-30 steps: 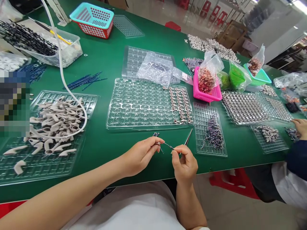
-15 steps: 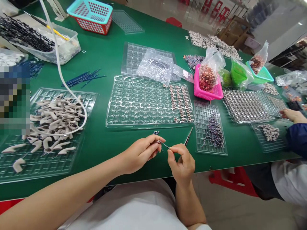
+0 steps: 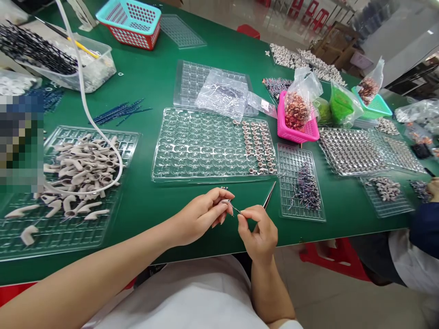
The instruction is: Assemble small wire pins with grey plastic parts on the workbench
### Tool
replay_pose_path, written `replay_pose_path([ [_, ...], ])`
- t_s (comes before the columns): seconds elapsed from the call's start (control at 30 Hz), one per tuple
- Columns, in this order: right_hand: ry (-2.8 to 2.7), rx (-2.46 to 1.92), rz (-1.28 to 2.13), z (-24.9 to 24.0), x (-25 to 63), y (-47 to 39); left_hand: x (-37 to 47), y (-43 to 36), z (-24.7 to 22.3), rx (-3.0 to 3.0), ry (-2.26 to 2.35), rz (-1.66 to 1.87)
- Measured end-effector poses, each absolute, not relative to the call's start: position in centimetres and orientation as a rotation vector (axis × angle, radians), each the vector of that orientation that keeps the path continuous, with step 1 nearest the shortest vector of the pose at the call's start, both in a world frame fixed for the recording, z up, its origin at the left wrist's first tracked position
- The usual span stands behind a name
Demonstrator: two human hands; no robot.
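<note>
Gap betw. L tray [image 3: 128,137], ctr tray [image 3: 199,146] | tweezers [image 3: 270,194] jut fwd | hose [image 3: 82,87] prob. overhangs

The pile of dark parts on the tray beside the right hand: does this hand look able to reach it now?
Probably yes: the pile lies uncovered, close to the right hand. However, this hand pinches a thin wire, and may need to release it first.

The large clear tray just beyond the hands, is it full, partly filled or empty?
Partly filled: small ring-ended parts sit only toward the right end of the large clear tray.
</note>
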State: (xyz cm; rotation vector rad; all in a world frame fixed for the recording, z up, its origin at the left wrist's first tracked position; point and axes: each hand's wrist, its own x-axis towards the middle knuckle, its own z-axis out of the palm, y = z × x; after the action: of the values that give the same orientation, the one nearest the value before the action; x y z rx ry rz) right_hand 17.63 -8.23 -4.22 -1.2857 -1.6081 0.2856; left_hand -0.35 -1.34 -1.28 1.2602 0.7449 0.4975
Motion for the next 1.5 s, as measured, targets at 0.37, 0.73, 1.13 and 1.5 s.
replay_pose_path([
  [0.37, -1.549, -1.422, 0.395, -3.8, 17.6, -8.4, -0.4, -1.3, -1.3, 1.764, 0.884, 0.604],
  [0.73, -1.557, -1.429, 0.440, -3.8, 17.6, -8.2, -0.4, -1.4, -1.6, 1.792, 0.983, 0.661],
  [1.13, -1.575, -1.427, 0.522, -3.8, 17.8, -8.2, -0.5, -1.5, -2.2, 1.884, 0.885, 0.671],
  [1.5, -1.522, -1.279, 0.665, -4.0, 18.2, -8.3, -0.4, -1.5, -2.2, 1.843, 0.876, 0.683],
])
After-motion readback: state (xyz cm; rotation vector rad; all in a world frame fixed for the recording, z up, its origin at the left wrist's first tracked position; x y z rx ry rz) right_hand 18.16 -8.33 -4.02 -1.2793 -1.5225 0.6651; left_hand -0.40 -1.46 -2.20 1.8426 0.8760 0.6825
